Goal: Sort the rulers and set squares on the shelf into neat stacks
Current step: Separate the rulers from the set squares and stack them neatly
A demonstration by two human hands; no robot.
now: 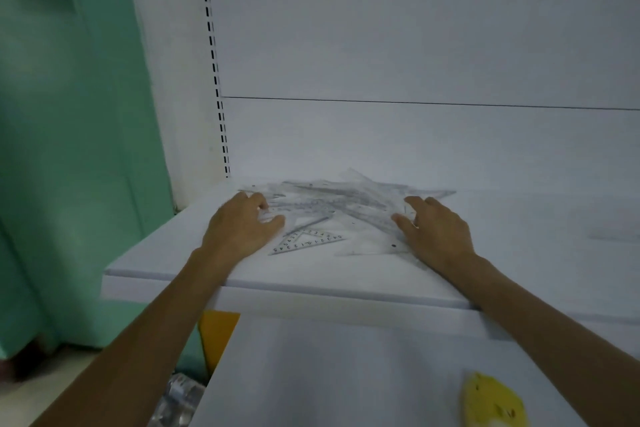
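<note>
A loose heap of clear plastic rulers and set squares (pixel 339 201) lies on the white shelf (pixel 207 274), spread out in many directions. One small set square (pixel 306 242) with printed numbers lies apart at the front of the heap. My left hand (pixel 242 225) rests palm down on the heap's left edge, fingers spread over the pieces. My right hand (pixel 433 229) rests on the heap's right edge, thumb and fingers apart. Neither hand has lifted a piece.
The shelf's white back panel rises behind the heap, with a slotted upright (pixel 218 97) at the left. A lower white shelf (pixel 346 374) sticks out in front, with a yellow object (pixel 491 402) on it. A green wall (pixel 76 149) stands to the left.
</note>
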